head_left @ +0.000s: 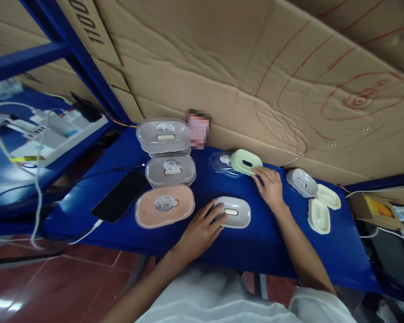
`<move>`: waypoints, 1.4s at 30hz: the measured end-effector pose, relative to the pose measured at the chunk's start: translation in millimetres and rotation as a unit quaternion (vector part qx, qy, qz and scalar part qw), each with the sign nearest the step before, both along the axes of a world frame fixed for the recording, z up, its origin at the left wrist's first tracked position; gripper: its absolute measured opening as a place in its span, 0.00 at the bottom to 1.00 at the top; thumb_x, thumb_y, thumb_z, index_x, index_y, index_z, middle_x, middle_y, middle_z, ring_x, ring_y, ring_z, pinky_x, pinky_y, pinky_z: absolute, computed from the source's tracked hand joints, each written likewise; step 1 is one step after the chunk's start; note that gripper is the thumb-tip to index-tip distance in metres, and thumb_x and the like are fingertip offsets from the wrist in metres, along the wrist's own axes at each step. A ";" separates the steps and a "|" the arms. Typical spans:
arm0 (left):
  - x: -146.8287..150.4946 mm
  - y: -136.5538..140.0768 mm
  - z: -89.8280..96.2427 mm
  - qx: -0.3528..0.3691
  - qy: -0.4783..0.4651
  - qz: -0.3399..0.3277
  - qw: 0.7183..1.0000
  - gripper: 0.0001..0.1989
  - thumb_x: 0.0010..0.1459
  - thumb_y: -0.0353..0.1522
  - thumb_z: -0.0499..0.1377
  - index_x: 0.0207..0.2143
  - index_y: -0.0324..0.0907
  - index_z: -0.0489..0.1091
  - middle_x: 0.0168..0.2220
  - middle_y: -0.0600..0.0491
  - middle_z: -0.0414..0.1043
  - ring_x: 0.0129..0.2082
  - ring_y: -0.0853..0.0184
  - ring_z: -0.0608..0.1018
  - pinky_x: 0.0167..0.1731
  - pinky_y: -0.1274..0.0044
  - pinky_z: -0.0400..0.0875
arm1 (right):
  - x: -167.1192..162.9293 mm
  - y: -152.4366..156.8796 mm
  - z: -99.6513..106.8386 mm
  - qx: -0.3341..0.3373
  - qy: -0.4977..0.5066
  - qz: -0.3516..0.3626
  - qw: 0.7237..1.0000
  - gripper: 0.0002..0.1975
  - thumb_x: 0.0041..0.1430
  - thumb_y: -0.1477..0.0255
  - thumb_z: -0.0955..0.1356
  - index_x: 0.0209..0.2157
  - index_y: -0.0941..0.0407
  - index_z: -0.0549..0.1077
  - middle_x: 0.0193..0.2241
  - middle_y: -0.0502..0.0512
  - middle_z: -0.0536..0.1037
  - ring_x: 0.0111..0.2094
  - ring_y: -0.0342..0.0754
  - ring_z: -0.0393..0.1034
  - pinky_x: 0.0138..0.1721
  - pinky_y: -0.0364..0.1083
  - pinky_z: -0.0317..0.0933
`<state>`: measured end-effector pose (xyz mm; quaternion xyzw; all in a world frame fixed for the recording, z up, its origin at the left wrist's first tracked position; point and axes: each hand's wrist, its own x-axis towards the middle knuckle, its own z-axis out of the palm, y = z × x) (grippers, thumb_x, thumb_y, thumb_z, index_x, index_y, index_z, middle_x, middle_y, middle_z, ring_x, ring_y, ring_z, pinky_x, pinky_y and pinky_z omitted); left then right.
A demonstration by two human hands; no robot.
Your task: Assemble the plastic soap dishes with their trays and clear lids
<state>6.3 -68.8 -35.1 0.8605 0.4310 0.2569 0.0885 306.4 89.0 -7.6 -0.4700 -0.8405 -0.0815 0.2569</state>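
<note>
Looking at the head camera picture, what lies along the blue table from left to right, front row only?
Black phone → pink lidded box → left hand → grey tray it touches → right hand → cream trays on the blue table.

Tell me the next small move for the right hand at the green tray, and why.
Probably close the right hand on the green tray: its fingertips only touch the tray's near edge, with no grip yet, while the left hand rests on the grey tray.
</note>
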 end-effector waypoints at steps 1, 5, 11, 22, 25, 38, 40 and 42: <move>-0.2 0.1 -1.0 -0.003 -0.007 -0.001 1.000 0.18 0.71 0.30 0.61 0.61 0.43 0.74 0.69 0.47 0.70 0.72 0.50 0.68 0.64 0.58 0.76 | 13.8 -12.1 -5.6 0.013 0.001 -0.031 0.999 0.15 0.76 0.64 0.67 0.55 0.55 0.79 0.50 0.61 0.85 0.54 0.58 0.78 0.57 0.57 0.67; -0.1 1.5 -4.0 -0.016 -0.053 0.004 0.998 0.18 0.70 0.31 0.62 0.60 0.45 0.75 0.69 0.44 0.69 0.71 0.51 0.69 0.65 0.58 0.75 | 42.5 -45.5 -13.1 0.012 -0.013 -0.101 0.995 0.19 0.76 0.61 0.65 0.60 0.55 0.77 0.51 0.65 0.83 0.54 0.60 0.77 0.58 0.60 0.68; 1.0 0.5 -4.8 -0.029 -0.121 0.018 0.992 0.19 0.66 0.30 0.67 0.58 0.45 0.75 0.74 0.39 0.58 0.72 0.47 0.68 0.66 0.55 0.75 | -43.0 14.0 2.4 -0.078 -0.038 0.043 0.995 0.34 0.72 0.56 0.70 0.74 0.49 0.62 0.75 0.65 0.60 0.75 0.66 0.55 0.72 0.68 0.56; -0.1 -1.2 -7.1 -0.148 -0.178 0.060 0.971 0.50 0.66 0.32 0.68 0.79 0.50 0.40 0.77 0.35 0.51 0.76 0.49 0.62 0.70 0.58 0.68 | -23.6 -82.2 13.6 -0.065 0.164 0.027 0.984 0.25 0.70 0.66 0.73 0.66 0.44 0.73 0.64 0.60 0.76 0.70 0.63 0.67 0.69 0.68 0.66; -0.2 0.6 -10.0 -0.155 -0.185 0.052 0.969 0.51 0.67 0.34 0.67 0.79 0.50 0.37 0.77 0.35 0.51 0.76 0.48 0.61 0.70 0.57 0.67 | -22.5 -140.6 7.1 -0.129 0.134 0.046 0.982 0.32 0.70 0.68 0.73 0.71 0.42 0.66 0.65 0.61 0.74 0.70 0.64 0.66 0.67 0.68 0.69; -1.3 2.7 -15.4 -0.146 -0.182 0.037 0.972 0.50 0.65 0.40 0.70 0.79 0.53 0.42 0.72 0.40 0.63 0.71 0.51 0.69 0.69 0.56 0.69 | -31.4 -155.4 1.0 -0.157 -0.007 0.089 0.984 0.42 0.70 0.71 0.72 0.77 0.39 0.52 0.72 0.63 0.64 0.74 0.67 0.56 0.68 0.69 0.67; -1.3 2.2 -15.5 -0.149 -0.179 0.037 0.972 0.50 0.64 0.40 0.70 0.78 0.54 0.44 0.72 0.40 0.62 0.71 0.50 0.69 0.69 0.56 0.69 | -32.7 -158.2 -1.8 -0.151 -0.008 0.084 0.985 0.42 0.70 0.72 0.72 0.77 0.38 0.52 0.73 0.62 0.63 0.74 0.67 0.56 0.68 0.69 0.67; -1.1 2.1 -15.2 -0.149 -0.173 0.036 0.973 0.49 0.65 0.39 0.70 0.78 0.54 0.44 0.73 0.40 0.60 0.72 0.50 0.68 0.69 0.56 0.69 | -34.9 -163.2 -8.0 -0.141 -0.009 0.076 0.987 0.43 0.69 0.71 0.73 0.77 0.39 0.52 0.75 0.62 0.60 0.76 0.68 0.54 0.68 0.69 0.67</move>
